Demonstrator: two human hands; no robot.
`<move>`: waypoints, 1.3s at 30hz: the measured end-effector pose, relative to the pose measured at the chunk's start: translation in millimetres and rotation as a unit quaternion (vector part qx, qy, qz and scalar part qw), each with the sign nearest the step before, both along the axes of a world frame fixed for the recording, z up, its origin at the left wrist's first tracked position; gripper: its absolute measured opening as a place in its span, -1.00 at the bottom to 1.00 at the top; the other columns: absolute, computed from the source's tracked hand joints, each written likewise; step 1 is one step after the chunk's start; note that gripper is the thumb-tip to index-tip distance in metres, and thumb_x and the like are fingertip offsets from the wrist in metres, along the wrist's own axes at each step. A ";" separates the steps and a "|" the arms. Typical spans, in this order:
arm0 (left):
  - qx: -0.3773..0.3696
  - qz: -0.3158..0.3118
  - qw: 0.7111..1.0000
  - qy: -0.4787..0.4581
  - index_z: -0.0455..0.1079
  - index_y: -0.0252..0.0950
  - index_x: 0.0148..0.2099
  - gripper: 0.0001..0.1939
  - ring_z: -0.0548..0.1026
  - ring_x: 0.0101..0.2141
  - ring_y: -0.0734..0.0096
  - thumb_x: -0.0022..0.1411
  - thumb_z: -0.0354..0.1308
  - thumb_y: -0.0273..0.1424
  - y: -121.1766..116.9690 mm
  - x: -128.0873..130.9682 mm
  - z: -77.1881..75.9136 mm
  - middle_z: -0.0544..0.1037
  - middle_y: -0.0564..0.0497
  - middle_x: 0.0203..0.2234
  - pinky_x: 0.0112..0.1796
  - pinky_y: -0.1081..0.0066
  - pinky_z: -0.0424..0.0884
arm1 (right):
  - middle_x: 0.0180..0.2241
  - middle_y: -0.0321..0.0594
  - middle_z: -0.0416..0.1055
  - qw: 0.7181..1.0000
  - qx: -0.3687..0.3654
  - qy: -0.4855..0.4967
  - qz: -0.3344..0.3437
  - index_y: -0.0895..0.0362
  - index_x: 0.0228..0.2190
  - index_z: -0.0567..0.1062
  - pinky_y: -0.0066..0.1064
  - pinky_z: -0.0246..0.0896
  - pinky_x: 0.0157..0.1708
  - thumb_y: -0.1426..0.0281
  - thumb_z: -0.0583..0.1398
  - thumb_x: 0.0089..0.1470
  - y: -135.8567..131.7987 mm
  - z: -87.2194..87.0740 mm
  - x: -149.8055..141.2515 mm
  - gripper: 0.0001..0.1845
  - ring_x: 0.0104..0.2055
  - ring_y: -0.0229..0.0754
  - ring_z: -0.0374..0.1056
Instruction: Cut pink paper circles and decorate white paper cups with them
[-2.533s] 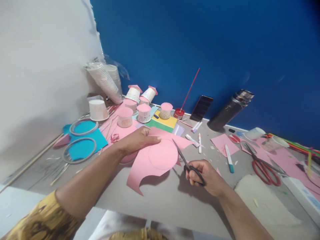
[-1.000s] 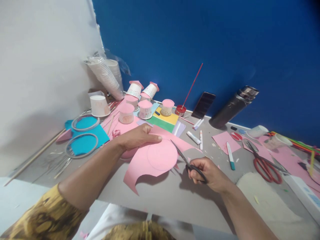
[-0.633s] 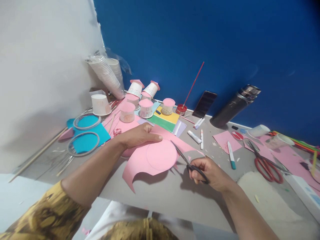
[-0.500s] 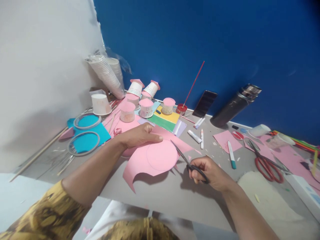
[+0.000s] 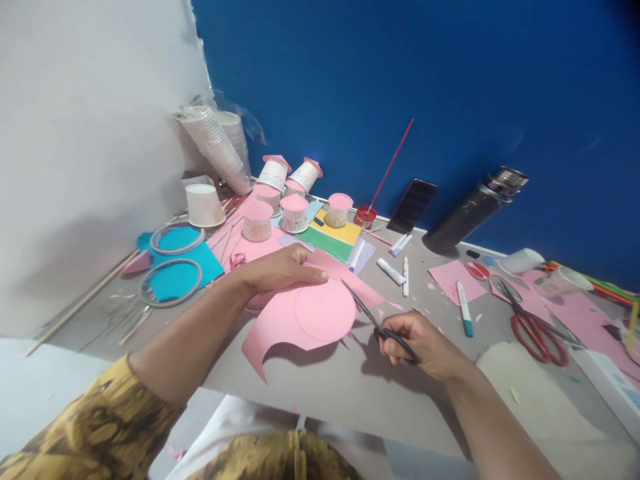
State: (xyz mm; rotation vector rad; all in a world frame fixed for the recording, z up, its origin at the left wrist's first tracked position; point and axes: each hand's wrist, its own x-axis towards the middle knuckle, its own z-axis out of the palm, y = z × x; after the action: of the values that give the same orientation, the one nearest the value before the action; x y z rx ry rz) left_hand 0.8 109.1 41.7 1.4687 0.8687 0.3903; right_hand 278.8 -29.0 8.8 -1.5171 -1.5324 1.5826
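My left hand (image 5: 285,270) grips a sheet of pink paper (image 5: 280,323) by its far edge, thumb on top and the other fingers hidden underneath. A circle outline is drawn on the sheet, and its right side is cut along the curve. In my right hand (image 5: 410,340) is a pair of black-handled scissors (image 5: 370,315), fingers closed round the loops. The blades point up and left and meet the paper at the circle's upper right edge. Behind my left hand stand several paper cups with pink tops (image 5: 295,213).
On the left, grey rings (image 5: 171,283) lie on blue paper. Stacked white cups (image 5: 213,143) lean in the corner. A black flask (image 5: 475,210), a phone (image 5: 413,205) and a small red pot (image 5: 365,216) line the blue wall. Red-handled scissors (image 5: 537,337) and a marker (image 5: 464,310) lie at right.
The view has shifted slightly. Both hands keep their hold, and the pink sheet's lower left corner has moved a little to the left. The scissors stay at nearly the same spot on the paper.
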 end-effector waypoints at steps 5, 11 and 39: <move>0.016 0.002 1.000 0.010 0.20 -0.25 -0.53 -0.54 0.35 -0.58 0.47 -0.04 0.47 -0.21 0.0 -0.7 0.5 0.34 0.13 -0.63 -0.60 0.48 0.18 | -0.64 -0.29 0.36 1.000 -0.009 0.006 -0.003 0.14 -0.62 0.37 -0.46 -0.05 -0.56 -0.12 0.41 -0.16 0.5 2.0 -0.4 -0.38 -0.58 -0.33 0.16; 0.011 -0.005 1.000 0.023 0.30 -0.26 -0.50 -0.58 0.37 -0.57 0.43 -0.09 0.49 -0.19 -0.8 -0.9 1.2 0.42 0.10 -0.61 -0.59 0.46 0.20 | -0.61 -0.26 0.39 0.999 -0.024 0.021 0.013 0.16 -0.59 0.42 -0.46 -0.07 -0.57 -0.12 0.42 -0.16 0.1 3.6 -0.1 -0.39 -0.58 -0.33 0.15; -0.313 0.303 0.820 -0.371 0.22 -0.27 -0.43 -0.40 0.29 -0.59 0.65 -0.27 0.62 -0.22 -121.3 67.8 -38.6 0.45 0.14 -0.53 -0.63 0.61 0.07 | -0.60 -0.35 0.25 0.961 0.055 0.254 -0.093 0.17 -0.53 0.39 -0.55 -0.14 -0.67 -0.28 0.37 -0.20 2.7 -11.7 -6.2 -0.25 -0.62 -0.43 -0.01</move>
State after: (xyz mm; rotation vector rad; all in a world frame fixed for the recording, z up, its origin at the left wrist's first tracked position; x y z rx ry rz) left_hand 68.6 -12.2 3.1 0.3172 0.6893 0.9672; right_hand 272.6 -26.3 -2.8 -1.0472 -1.1322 1.5880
